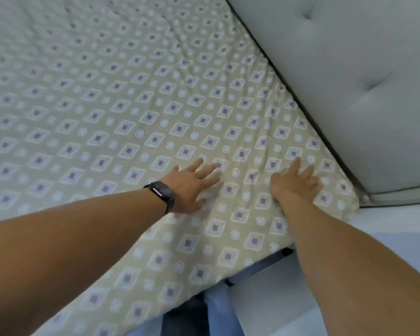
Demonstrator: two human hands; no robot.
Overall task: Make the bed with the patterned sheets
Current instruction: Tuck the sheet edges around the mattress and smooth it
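Now both palms press flat on the patterned sheet.

Nearest, the sheet's edge hangs over the bed's side. Further in, the left hand, a dark smartwatch at its wrist, and the right hand lie with fingers spread, holding nothing, on the patterned sheet covering the mattress. Beyond rises the grey tufted headboard.

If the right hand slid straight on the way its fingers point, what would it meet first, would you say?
The right hand lies flat on the beige diamond-patterned sheet, fingers pointing up the bed. Probably only more wrinkled sheet at first, then the pale grey tufted headboard; depth is unclear.
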